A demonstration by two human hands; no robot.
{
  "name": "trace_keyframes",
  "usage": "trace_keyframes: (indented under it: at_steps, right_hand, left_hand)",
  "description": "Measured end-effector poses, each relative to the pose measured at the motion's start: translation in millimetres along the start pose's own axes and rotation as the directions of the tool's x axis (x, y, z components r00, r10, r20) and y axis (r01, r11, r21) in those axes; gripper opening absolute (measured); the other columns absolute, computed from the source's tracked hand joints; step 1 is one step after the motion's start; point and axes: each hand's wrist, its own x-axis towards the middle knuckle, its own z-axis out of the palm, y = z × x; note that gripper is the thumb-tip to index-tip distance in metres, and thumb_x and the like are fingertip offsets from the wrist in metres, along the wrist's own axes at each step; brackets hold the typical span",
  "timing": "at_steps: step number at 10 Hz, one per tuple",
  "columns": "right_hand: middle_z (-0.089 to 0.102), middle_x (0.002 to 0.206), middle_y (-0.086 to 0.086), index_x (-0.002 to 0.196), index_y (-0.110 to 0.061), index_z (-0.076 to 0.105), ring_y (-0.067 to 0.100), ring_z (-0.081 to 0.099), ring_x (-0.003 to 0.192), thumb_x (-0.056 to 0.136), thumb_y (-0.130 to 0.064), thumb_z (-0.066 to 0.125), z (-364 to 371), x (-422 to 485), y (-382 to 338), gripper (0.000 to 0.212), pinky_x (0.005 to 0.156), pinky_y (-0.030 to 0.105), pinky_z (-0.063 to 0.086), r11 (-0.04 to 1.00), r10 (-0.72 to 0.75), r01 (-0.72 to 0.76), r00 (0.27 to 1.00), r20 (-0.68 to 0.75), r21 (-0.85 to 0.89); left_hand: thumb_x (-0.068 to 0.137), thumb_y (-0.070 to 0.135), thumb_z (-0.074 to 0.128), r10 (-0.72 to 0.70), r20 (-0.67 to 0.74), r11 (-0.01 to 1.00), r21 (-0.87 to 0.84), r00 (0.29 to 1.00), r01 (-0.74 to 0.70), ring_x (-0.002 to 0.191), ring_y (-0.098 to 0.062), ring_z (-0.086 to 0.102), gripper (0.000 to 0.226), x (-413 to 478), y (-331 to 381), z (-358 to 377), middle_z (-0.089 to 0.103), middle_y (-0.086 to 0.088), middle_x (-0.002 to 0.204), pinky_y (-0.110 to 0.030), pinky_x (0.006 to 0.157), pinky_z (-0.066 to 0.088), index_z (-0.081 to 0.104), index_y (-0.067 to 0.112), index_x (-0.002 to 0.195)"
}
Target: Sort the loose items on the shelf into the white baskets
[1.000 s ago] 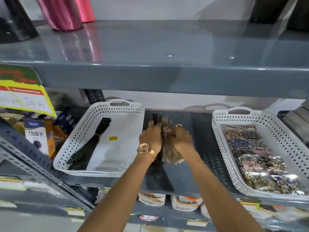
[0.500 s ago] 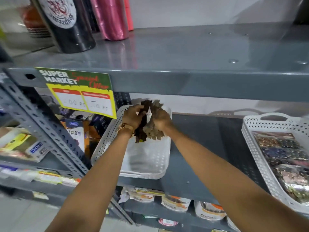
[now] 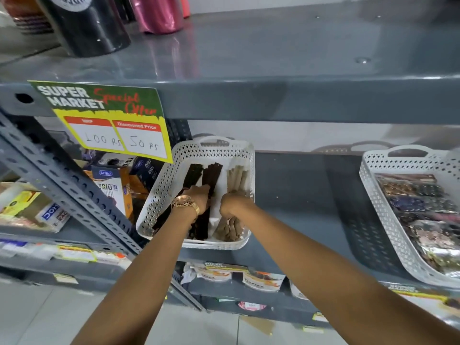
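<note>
A white perforated basket point(image 3: 159, 192) sits on the grey shelf point(image 3: 298, 195), left of centre. Inside lie a black bundle of long strips point(image 3: 193, 171), a dark brown bundle point(image 3: 210, 174) and a tan bundle point(image 3: 236, 178). My left hand point(image 3: 199, 197), with a gold watch on the wrist, rests on the dark brown bundle. My right hand point(image 3: 232, 204) grips the tan bundle at its middle. A second white basket point(image 3: 380, 195) at the right holds several shiny packets point(image 3: 423, 215).
An upper grey shelf carries a black cylinder point(image 3: 87, 23) and a pink one point(image 3: 159, 13). A green and yellow price sign point(image 3: 107, 120) hangs from its edge. Boxes point(image 3: 112, 185) stand left of the basket, behind a slanted perforated strut point(image 3: 62, 185). Tubs sit on the shelf below.
Both hands carried the bundles from above the left basket down into it. The dark brown and tan bundles now lie side by side in the basket.
</note>
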Motion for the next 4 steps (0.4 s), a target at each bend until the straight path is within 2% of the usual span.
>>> trace_keyframes:
  at_steps: [1, 2, 3, 4]
  right_hand:
    - [0.029, 0.155, 0.017, 0.146, -0.006, 0.033, 0.036, 0.024, 0.144, 0.097, -0.027, 0.043, 7, 3, -5, 0.054, 0.117, 0.048, 0.022, 0.994, 0.036, -0.037, 0.999, -0.016, -0.102]
    - [0.016, 0.159, 0.015, 0.149, -0.007, 0.026, 0.032, 0.024, 0.145, 0.094, -0.021, 0.054, 9, -21, -5, 0.063, 0.114, 0.043, 0.031, 0.999, 0.034, -0.035, 0.996, -0.088, -0.005]
    - [0.013, 0.159, 0.015, 0.148, -0.006, 0.028, 0.030, 0.029, 0.143, 0.090, -0.013, 0.059, 2, -51, 1, 0.066, 0.109, 0.040, 0.038, 0.986, 0.035, 0.005, 0.971, -0.237, 0.167]
    - [0.016, 0.157, 0.019, 0.148, -0.002, 0.023, 0.038, 0.025, 0.142, 0.092, -0.009, 0.052, -4, -96, 17, 0.064, 0.113, 0.047, 0.032, 0.971, -0.007, 0.119, 0.881, -0.473, 0.208]
  left_hand:
    - [0.095, 0.016, 0.047, 0.009, 0.045, 0.997, 0.077, 0.999, -0.012, 0.111, -0.041, 0.059, 0.044, -3, 5, -2, 0.054, -0.024, 0.128, -0.042, 0.087, 0.052, 0.038, 0.011, 0.138]
    - [0.095, 0.018, 0.045, 0.021, 0.078, 0.997, 0.079, 0.997, -0.027, 0.110, -0.039, 0.060, 0.052, -15, 10, -3, 0.054, -0.023, 0.132, -0.041, 0.088, 0.053, 0.030, 0.016, 0.144]
    - [0.097, 0.025, 0.043, 0.000, 0.052, 0.993, 0.119, 0.999, -0.006, 0.118, -0.040, 0.056, 0.057, -30, 19, -6, 0.051, -0.022, 0.137, -0.042, 0.090, 0.050, 0.021, 0.020, 0.150]
    - [0.096, 0.030, 0.040, -0.047, -0.149, 0.979, 0.191, 0.988, 0.075, 0.138, -0.042, 0.033, 0.068, -60, 45, -19, 0.028, -0.018, 0.153, -0.053, 0.104, 0.039, 0.004, 0.018, 0.153]
